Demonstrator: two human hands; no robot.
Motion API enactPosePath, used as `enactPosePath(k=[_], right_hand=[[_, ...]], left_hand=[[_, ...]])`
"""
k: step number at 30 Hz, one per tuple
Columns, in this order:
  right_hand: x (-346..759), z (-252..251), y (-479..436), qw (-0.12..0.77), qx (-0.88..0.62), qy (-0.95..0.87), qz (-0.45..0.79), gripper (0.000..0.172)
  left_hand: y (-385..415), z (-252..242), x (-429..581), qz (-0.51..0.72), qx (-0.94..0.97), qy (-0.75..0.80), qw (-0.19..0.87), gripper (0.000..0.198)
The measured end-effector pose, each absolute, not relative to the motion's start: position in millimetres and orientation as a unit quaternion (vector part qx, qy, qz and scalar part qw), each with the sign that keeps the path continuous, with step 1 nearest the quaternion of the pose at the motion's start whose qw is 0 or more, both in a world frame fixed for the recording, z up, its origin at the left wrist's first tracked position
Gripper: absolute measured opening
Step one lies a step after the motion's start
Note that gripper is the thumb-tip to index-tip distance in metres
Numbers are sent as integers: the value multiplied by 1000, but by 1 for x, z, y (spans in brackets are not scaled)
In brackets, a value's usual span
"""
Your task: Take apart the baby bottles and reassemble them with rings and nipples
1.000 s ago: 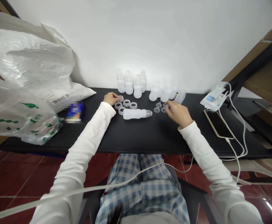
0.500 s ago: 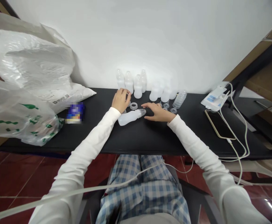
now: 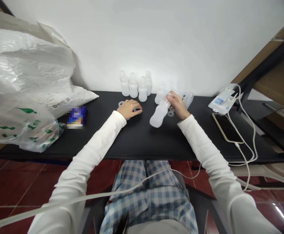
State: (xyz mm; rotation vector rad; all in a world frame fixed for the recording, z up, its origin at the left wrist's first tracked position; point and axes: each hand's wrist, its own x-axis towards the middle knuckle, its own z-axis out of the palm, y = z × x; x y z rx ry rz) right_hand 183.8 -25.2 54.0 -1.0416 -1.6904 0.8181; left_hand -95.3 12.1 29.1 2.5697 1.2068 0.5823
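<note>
1. Half a second ago the milky bottle [image 3: 157,117] lay on the counter [image 3: 137,139]; now our right grip [image 3: 178,105] is closed on its clear upper end, and it tilts, base slanting down toward us.
2. It sits nearer us and to the right of the capped bottles [image 3: 133,86]; we cannot tell whether its base touches the counter.
3. Our left grip [image 3: 129,109] lies over the rings [image 3: 120,103], in front of the capped bottles, fingers curled; we cannot tell whether it holds one.
4. We judge that the bottle is now in hand and apart from the rings it lay beside.
5. Right of the capped bottles, we see clear discs [image 3: 170,113] near our right grip.
</note>
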Motion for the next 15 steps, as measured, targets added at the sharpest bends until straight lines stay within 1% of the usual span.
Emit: enactPosePath(k=[2, 6, 8, 10, 13, 15], right_hand=[[184, 50, -20, 526, -455, -653, 298, 55], [180, 38, -12, 563, -501, -616, 228, 57], [178, 32, -8, 580, -510, -600, 209, 58], [176, 27, -6, 591, -514, -586, 206, 58], [172, 24, -7, 592, -514, -584, 212, 60], [171, 24, -10, 591, -511, -584, 221, 59]], left_hand=[[11, 31, -96, 198, 880, 419, 106, 21], [9, 32, -94, 197, 872, 442, 73, 18], [6, 31, -90, 225, 859, 452, 81, 20], [1, 29, -83, 286, 840, 443, 127, 30], [-10, 24, -66, 406, 785, 389, 262, 48], [-18, 22, -54, 473, 742, 352, 320, 56]])
